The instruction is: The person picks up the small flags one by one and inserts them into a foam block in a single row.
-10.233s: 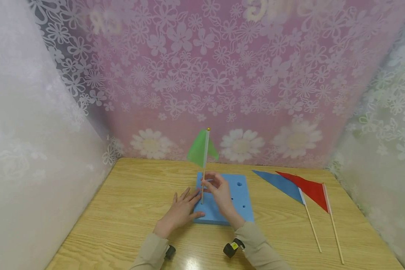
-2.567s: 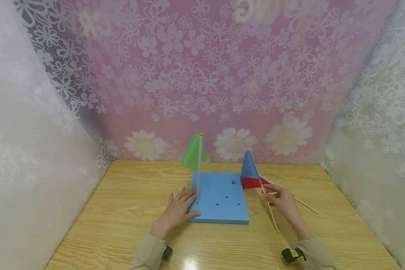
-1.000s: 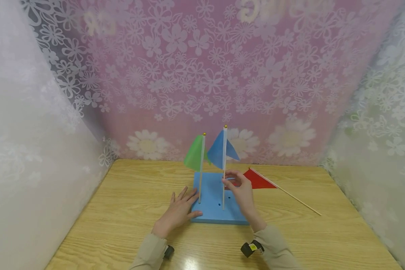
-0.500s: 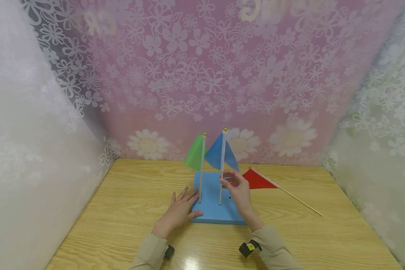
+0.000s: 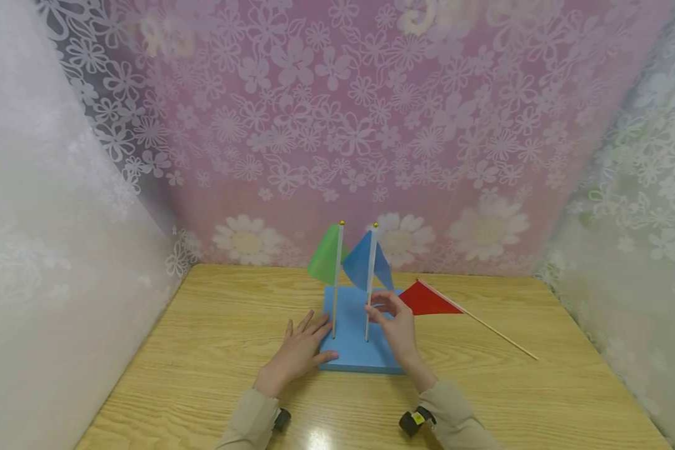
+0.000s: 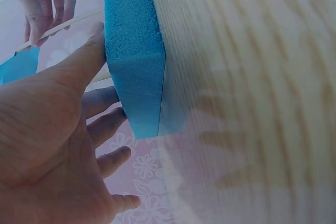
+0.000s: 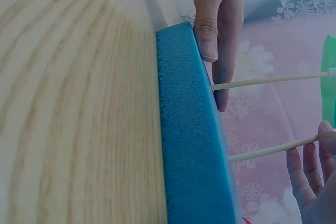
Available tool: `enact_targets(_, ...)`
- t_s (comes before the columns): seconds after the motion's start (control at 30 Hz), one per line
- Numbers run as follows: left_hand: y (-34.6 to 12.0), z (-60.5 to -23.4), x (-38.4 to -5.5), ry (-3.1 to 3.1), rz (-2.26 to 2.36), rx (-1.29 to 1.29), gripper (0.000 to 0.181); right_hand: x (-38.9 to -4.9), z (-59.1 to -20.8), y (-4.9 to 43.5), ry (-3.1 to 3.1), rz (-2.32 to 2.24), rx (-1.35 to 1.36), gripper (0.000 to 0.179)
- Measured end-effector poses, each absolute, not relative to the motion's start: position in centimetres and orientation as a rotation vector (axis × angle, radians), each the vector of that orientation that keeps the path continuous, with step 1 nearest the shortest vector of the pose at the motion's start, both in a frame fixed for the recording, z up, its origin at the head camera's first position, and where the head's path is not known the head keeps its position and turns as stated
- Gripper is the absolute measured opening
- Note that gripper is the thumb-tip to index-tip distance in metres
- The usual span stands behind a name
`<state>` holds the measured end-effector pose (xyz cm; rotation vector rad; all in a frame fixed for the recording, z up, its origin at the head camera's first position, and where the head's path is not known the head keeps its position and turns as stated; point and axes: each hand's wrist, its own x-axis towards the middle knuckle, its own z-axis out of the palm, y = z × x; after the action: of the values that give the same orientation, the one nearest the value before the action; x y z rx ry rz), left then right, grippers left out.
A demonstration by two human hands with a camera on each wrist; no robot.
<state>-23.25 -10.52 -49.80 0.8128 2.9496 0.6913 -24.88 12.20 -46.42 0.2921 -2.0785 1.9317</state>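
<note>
My right hand pinches the thin wooden stick of a blue pennant flag between thumb and fingers. The stick stands almost upright, its lower end in a hole of the blue foam block. To its left a green pennant flag stands upright by itself in another hole. My left hand rests with straight, spread fingers on the block's left edge. In the left wrist view, the thumb and fingertips of the left hand touch the foam block. The right hand covers the block's right part in the head view.
A red pennant flag lies on the wooden table to the right, its cloth tip reaching behind my right hand and its stick pointing toward the front right. Flower-patterned curtains stand behind and at both sides.
My right hand set the green flag in the block, then picked up the blue flag and brought it left over the block. Its stick has since sunk lower. The red flag has turned on the table.
</note>
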Motion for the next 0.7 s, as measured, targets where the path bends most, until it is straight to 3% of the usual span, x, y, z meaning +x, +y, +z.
enact_targets(0.2, -10.5, -49.7, -23.3, 2.951, 0.699, 0.811, 0.070, -26.3, -48.0, 12.7, -2.120, 1.891, 0.282, 0.026)
enact_targets(0.47, -10.5, -49.8, -23.2, 2.950, 0.693, 0.808, 0.070, -24.4, -45.3, 12.4, -2.180, 1.842, 0.308, 0.029)
enact_targets(0.7, -10.5, -49.9, -23.2, 2.954, 0.687, 0.799, 0.069, -25.3, -47.0, 13.4, -2.186, 1.784, 0.345, 0.032)
